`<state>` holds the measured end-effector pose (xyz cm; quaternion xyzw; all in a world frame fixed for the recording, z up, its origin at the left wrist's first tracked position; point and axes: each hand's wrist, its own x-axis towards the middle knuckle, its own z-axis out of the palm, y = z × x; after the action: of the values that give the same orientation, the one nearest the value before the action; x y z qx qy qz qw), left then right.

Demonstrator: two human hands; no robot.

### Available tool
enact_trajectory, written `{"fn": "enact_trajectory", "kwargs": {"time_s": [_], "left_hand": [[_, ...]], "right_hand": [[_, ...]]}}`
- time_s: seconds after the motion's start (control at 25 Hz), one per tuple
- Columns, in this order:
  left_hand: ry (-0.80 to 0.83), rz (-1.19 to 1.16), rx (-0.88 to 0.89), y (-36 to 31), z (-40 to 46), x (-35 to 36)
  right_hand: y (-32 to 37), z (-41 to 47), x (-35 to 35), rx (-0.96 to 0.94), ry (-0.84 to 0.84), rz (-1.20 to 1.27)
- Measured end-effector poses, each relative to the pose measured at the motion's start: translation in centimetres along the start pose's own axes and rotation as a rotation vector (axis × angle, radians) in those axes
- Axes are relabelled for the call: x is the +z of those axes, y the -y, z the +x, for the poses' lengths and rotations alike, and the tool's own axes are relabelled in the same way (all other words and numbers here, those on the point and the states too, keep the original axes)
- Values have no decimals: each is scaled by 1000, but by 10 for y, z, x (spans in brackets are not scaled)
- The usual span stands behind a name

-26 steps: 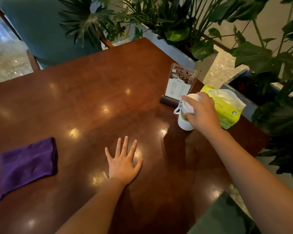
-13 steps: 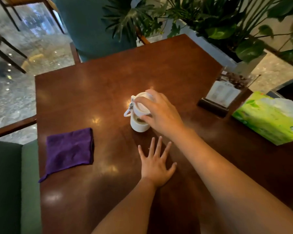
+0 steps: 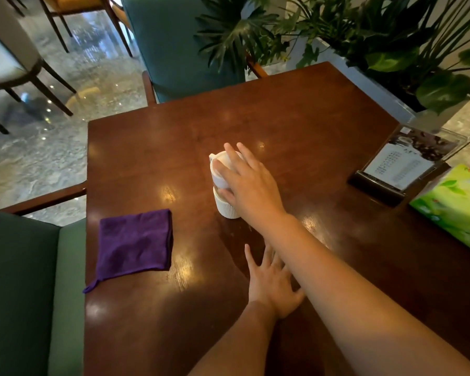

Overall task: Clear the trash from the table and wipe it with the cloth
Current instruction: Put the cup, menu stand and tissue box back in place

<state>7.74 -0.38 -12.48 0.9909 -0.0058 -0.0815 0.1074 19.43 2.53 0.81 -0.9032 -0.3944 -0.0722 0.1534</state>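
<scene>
A white lidded cup (image 3: 226, 206) stands upright near the middle of the brown wooden table (image 3: 296, 109). My right hand (image 3: 246, 183) rests on its lid and upper side, fingers curled around it. A folded purple cloth (image 3: 135, 244) lies flat on the table to the left of the cup, close to the left edge. My left hand (image 3: 272, 286) lies flat on the table nearer to me, fingers spread, partly under my right forearm.
A menu stand (image 3: 399, 166) and a green tissue pack (image 3: 456, 207) sit at the table's right edge. A planter with large leaves (image 3: 391, 50) lines the far right side. Green chairs stand at the far side (image 3: 174, 44) and the left (image 3: 25, 280).
My right hand has carried the cup from beside the menu stand leftward to the table's middle, and the cup now stands on the wood. My left hand stayed flat. The view swung left.
</scene>
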Motion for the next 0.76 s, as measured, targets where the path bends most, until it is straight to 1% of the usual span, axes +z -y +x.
{"fn": "enact_trajectory", "kwargs": {"time_s": [0.08, 0.28, 0.52, 0.64, 0.72, 0.76], "left_hand": [[8, 24, -2, -2, 1, 0], [7, 24, -16, -1, 1, 2], [-4, 37, -27, -2, 3, 1], [-10, 55, -34, -1, 3, 2], [-21, 54, -36, -2, 4, 3], [-32, 44, -42, -2, 4, 4]], "right_hand": [[-4, -6, 3, -58, 38, -40], [-5, -7, 2, -38, 88, -34], [-14, -7, 3, -89, 95, -48], [-14, -11, -2, -99, 147, -61], [-23, -18, -14, -92, 122, -37], [-34, -23, -25, -58, 55, -14]]}}
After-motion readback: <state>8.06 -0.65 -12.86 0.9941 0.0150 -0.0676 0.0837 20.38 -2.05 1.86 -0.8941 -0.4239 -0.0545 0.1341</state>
